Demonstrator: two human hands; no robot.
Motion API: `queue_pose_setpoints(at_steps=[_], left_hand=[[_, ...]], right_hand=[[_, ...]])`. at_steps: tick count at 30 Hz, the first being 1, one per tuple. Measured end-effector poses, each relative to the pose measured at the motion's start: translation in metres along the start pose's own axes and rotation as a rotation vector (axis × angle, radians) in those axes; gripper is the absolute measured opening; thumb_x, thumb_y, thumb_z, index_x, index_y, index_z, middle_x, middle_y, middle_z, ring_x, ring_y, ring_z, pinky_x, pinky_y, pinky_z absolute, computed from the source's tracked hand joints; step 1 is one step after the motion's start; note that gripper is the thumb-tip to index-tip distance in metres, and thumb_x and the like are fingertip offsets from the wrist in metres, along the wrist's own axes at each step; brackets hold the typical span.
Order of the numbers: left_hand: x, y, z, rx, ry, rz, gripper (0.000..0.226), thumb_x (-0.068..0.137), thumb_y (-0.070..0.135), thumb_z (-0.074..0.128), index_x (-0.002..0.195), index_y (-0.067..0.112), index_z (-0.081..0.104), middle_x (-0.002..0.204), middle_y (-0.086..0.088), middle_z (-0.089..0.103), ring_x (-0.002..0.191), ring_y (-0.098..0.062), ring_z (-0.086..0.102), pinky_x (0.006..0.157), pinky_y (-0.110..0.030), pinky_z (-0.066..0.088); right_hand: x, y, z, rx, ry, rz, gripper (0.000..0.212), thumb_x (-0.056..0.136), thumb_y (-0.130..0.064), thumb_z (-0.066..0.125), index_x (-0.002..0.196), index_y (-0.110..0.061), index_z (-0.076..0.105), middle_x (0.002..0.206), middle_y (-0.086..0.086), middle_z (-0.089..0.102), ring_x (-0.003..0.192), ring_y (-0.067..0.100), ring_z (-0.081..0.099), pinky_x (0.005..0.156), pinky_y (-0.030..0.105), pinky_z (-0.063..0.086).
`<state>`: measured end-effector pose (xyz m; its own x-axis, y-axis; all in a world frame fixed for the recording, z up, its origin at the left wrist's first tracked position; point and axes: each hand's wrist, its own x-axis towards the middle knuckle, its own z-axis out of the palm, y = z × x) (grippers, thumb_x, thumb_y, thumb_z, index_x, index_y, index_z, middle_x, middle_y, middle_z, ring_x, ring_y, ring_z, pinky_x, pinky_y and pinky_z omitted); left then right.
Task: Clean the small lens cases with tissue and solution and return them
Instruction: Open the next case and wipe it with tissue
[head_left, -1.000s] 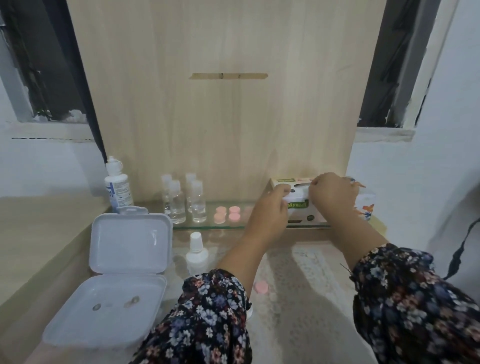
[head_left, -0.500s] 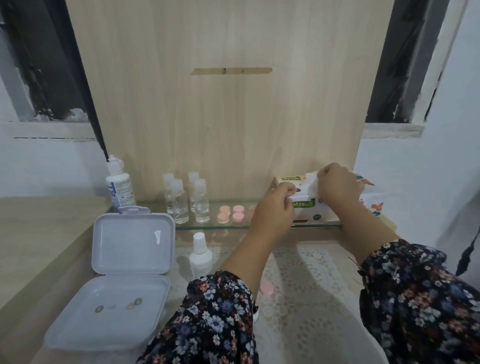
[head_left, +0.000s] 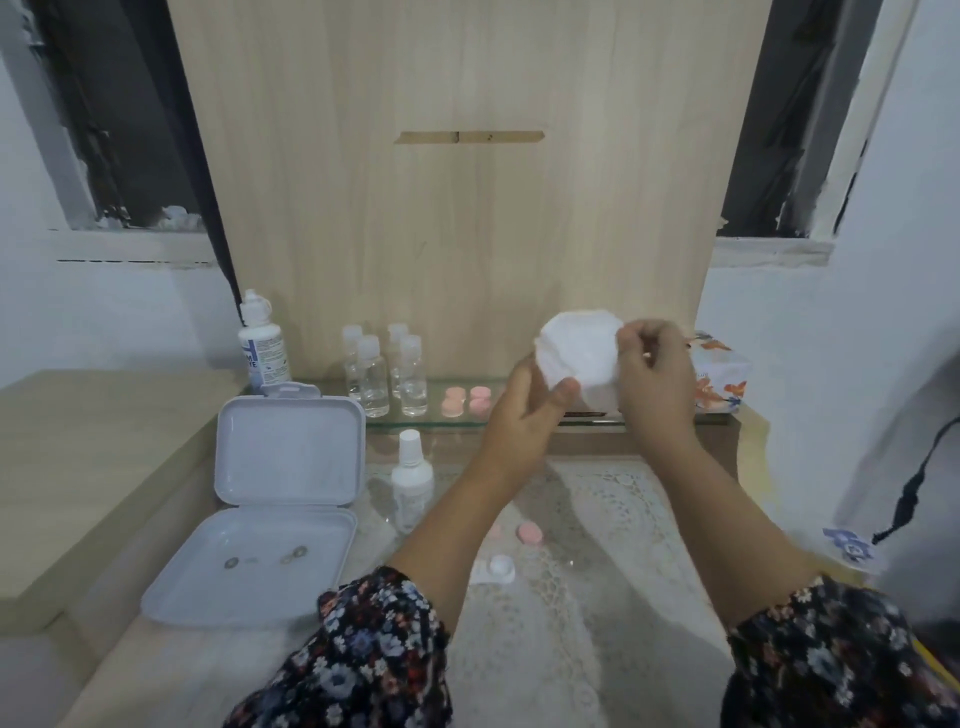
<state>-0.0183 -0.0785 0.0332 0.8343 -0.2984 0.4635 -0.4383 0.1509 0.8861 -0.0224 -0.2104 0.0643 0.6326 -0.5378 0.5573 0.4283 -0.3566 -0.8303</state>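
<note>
Both my hands have lifted a tissue (head_left: 579, 358) clear of its box (head_left: 719, 382); left hand (head_left: 524, 415) and right hand (head_left: 654, 384) pinch opposite edges. It is light, limp, easily torn. White lens case (head_left: 496, 567) waits mid-table.

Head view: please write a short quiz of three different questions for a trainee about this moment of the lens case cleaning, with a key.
1. True or false: both hands hold the tissue above the glass shelf.
2. Multiple choice: where does the small white bottle stand? A) inside the open white box B) on the table just right of that box C) on top of the tissue box
3. Fill in: the number of clear bottles standing together on the shelf is ____.

Key
1. True: the left hand and the right hand each grip a side of it.
2. B
3. Four
</note>
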Motion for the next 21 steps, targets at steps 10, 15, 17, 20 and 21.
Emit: queue_pose_setpoints(at_steps=[10,15,17,20,21], left_hand=[[-0.093,-0.016,-0.057,0.296,0.403,-0.036,0.026,0.088,0.004,0.062,0.088,0.03,0.061,0.086,0.013,0.066,0.078,0.002,0.059,0.066,-0.01,0.044],[-0.124,-0.04,-0.066,0.729,0.46,0.015,0.027,0.082,0.0,0.056,0.081,0.027,0.052,0.084,0.01,0.057,0.075,-0.01,0.055,0.065,-0.032,0.046],[-0.131,-0.048,-0.063,0.855,0.366,0.038,0.022,0.078,0.0,0.056,0.084,0.021,0.058,0.087,0.008,0.055,0.076,-0.013,0.053,0.064,-0.034,0.047],[-0.129,-0.056,-0.062,0.896,0.232,0.084,0.019,0.071,0.004,0.054,0.085,0.011,0.066,0.088,0.0,0.057,0.077,-0.018,0.056,0.065,-0.036,0.049],[-0.128,-0.058,-0.062,0.928,0.179,0.079,0.018,0.071,0.004,0.058,0.085,0.008,0.067,0.088,-0.003,0.058,0.077,-0.02,0.057,0.065,-0.039,0.05]], right_hand=[[-0.134,0.039,0.006,-0.004,-0.432,0.209,0.009,0.093,-0.023,0.062,0.097,-0.03,0.065,0.09,-0.016,0.065,0.088,0.009,0.062,0.077,0.028,0.054],[-0.163,0.058,0.002,-0.419,-0.664,0.225,0.042,0.082,-0.036,0.066,0.123,-0.027,0.061,0.12,-0.011,0.052,0.11,0.009,0.052,0.096,0.034,0.047],[-0.164,0.059,0.003,-0.518,-0.685,0.131,0.044,0.083,-0.038,0.066,0.126,-0.026,0.062,0.121,-0.008,0.054,0.112,0.009,0.05,0.097,0.031,0.044],[-0.162,0.059,0.005,-0.54,-0.675,0.068,0.033,0.086,-0.032,0.067,0.118,-0.023,0.068,0.112,-0.004,0.057,0.105,0.011,0.051,0.091,0.026,0.043],[-0.163,0.06,0.005,-0.542,-0.673,0.047,0.028,0.086,-0.031,0.067,0.113,-0.024,0.07,0.109,-0.003,0.057,0.101,0.011,0.052,0.088,0.026,0.043]])
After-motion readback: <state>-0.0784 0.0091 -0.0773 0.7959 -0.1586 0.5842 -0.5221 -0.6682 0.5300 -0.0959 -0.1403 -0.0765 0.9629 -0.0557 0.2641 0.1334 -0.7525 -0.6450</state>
